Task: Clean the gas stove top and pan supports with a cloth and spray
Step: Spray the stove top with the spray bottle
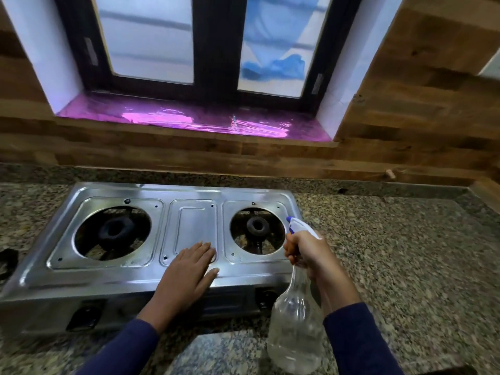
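Observation:
A two-burner steel gas stove sits on the granite counter, its pan supports off, both burner openings bare. My left hand lies flat on the stove's front middle panel, fingers straight. My right hand grips the neck of a clear spray bottle with a white and blue nozzle, held just past the stove's right front corner with the nozzle toward the right burner. No cloth is in view.
Speckled granite counter stretches to the right of the stove. A wood-look wall and a window with a pink foil-lined sill rise behind. A dark object shows at the left edge.

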Motion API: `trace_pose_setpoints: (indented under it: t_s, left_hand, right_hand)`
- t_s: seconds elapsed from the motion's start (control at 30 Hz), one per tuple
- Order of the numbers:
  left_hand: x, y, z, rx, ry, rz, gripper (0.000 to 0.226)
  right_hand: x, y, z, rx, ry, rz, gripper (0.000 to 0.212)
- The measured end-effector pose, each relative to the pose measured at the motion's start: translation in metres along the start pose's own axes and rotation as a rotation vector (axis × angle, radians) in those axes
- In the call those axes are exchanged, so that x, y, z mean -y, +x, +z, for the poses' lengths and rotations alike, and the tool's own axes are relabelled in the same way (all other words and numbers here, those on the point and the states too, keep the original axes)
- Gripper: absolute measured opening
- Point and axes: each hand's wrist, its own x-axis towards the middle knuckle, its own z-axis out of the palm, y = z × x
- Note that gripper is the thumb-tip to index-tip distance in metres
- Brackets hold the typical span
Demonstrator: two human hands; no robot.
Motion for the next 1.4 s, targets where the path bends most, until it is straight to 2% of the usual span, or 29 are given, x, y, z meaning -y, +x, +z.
trace_pose_setpoints:
  t_s: [0.1, 0.27, 0.47, 0.53, 0.57, 0.63, 0.83, 1.07, 1.17, 1.33, 1.4]
  left_hand:
    - [0.004, -0.011, -0.004, -0.029, 0.004, -0.061, 0.060]
    - [0.031, -0.037, -0.018, -0.052, 0.011, -0.120, 0.063]
    - [0.073, -0.061, -0.041, -0.083, 0.031, -0.159, 0.063]
    - [0.085, -0.067, -0.044, -0.108, 0.031, -0.173, 0.059]
    - [0.090, -0.070, -0.045, -0.119, 0.032, -0.180, 0.058]
    - [0.099, -0.076, -0.046, -0.135, 0.041, -0.194, 0.056]
    - [0.123, -0.090, -0.054, -0.163, 0.056, -0.228, 0.059]
    - [0.149, -0.110, -0.065, -0.231, 0.063, -0.336, 0.059]
    - [0.158, -0.118, -0.070, -0.244, 0.083, -0.372, 0.061]
    - [0.174, -0.131, -0.076, -0.261, 0.084, -0.446, 0.064]
    - [0.179, -0.138, -0.078, -0.272, 0.092, -0.465, 0.065]
  right_hand:
    - [0.002, -0.005, 0.020, 0.095, 0.002, 0.029, 0.030]
    - [-0.003, -0.014, 0.062, 0.135, -0.038, 0.021, 0.025]
    - [-0.009, -0.029, 0.104, 0.189, -0.056, 0.005, 0.031]
    - [-0.015, -0.033, 0.119, 0.217, -0.052, -0.003, 0.042]
    - [-0.015, -0.035, 0.125, 0.230, -0.055, 0.001, 0.040]
    - [-0.013, -0.043, 0.134, 0.266, -0.097, -0.007, 0.025]
    - [-0.024, -0.061, 0.165, 0.304, -0.148, -0.022, 0.022]
    - [-0.007, -0.071, 0.193, 0.350, -0.143, -0.149, 0.020]
    - [0.000, -0.074, 0.209, 0.405, -0.187, -0.210, 0.027]
    - [0.015, -0.085, 0.235, 0.461, -0.221, -0.256, 0.014]
    - [0.014, -0.088, 0.248, 0.473, -0.202, -0.238, 0.021]
